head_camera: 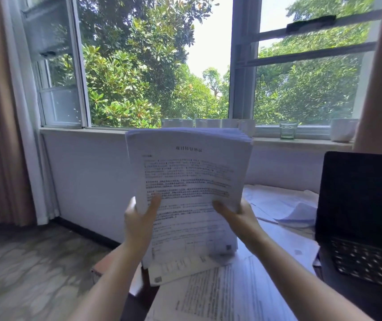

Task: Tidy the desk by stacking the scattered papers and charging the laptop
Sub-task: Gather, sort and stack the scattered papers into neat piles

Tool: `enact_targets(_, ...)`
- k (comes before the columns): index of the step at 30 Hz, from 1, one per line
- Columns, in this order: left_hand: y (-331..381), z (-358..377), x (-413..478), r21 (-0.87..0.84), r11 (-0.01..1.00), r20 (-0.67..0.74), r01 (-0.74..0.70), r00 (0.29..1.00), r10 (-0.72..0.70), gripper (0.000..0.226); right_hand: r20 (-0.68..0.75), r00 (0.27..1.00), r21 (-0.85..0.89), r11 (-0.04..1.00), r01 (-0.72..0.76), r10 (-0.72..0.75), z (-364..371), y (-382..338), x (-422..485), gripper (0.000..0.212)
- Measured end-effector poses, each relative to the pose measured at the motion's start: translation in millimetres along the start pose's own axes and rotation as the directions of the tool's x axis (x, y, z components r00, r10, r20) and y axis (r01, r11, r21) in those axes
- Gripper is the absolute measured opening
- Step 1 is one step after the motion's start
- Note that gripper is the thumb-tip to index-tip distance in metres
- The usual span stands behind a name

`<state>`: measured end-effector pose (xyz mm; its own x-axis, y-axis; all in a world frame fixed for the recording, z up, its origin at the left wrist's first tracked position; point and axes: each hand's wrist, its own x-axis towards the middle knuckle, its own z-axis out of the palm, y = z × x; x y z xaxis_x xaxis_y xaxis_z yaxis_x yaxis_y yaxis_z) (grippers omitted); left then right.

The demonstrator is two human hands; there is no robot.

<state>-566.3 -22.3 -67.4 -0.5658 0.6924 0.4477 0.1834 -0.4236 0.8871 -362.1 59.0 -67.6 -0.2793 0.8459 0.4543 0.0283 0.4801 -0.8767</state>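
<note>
Stack (190, 177) of papers is held upright at frame centre, printed side toward the person. Its lower edge is over the near-left part of the bench (100, 268), w/ the window behind it at 12. That edge is blurred, so can't tell if it touches the sheets below or hangs just above them.

Step in hand, as I read it: squaring the stack.
- Top edge is fanned toward 1-2 o'clock, so sheets aren't flush yet.
- Best way: ease the grip a little and tap the bottom edge on the bench so the pages drop level. Then turn it a quarter and tap a long side.
- Tap on bare bench or a flat sheet, not on a curled one, or the edge sets crooked.
- Thick stack, so too slack a hold and the middle pages could slide out.

Pose: both forearms reach up from 6 o'clock. Left hand (139, 218) clamps the left edge low down, thumb on the front, fingers behind. Right hand (238, 216) mirrors it on the right edge, also closed on the stack.

To do yet: loose sheets (220, 293) lie at 5 o'clock of the stack, w/ more at 3. Laptop (359, 205) sits open at 3, screen dark; no charger in view.
</note>
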Motion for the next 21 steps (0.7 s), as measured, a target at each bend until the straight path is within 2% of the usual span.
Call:
enact_targets(3, -2, -1, 1, 0.095, 0.994, 0.028, -0.062, 0.998, 0.06, 0.046, -0.027, 0.999, -0.166, 0.985, -0.042, 0.038, 3, -1, 9, 0.009)
enact_targets(6, 9, 2, 8, 0.224, 0.962, 0.08, -0.159, 0.986, 0.145, 0.016, -0.037, 0.997, -0.127, 0.99, -0.067, 0.063, 13, -15, 17, 0.016)
enact_targets(8, 13, -3, 11, 0.083, 0.994, 0.087, -0.078, 0.994, 0.071, 0.006, -0.047, 0.993, 0.045, 0.993, -0.106, 0.108, 18, -21, 18, 0.016)
enact_targets(10, 13, -12, 12, -0.084, 0.994, 0.147, 0.073, 0.987, -0.06, 0.019, -0.007, 0.982, 0.238, 0.954, -0.183, 0.19, 22, -19, 16, 0.015)
enact_targets(11, 12, -16, 12, -0.091, 0.987, 0.172, 0.135, 0.978, -0.118, 0.024, 0.021, 0.971, 0.288, 0.929, -0.232, 0.236, 25, -15, 16, 0.016)
enact_targets(13, 9, -23, 12, -0.027, 0.982, 0.166, 0.189, 0.969, -0.182, 0.021, 0.07, 0.956, 0.309, 0.905, -0.293, 0.285, 30, -9, 16, 0.021)
enact_targets(16, 7, -33, 17, 0.052, 0.97, 0.149, 0.236, 0.959, -0.241, 0.006, 0.173, 0.947, 0.302, 0.9, -0.313, 0.271, 33, -7, 20, 0.03)
enact_targets(21, -7, -64, 18, 0.123, 0.927, 0.143, 0.354, 0.918, -0.369, 0.006, 0.289, 0.863, 0.134, 0.875, -0.466, 0.415, 47, 6, 16, 0.019)
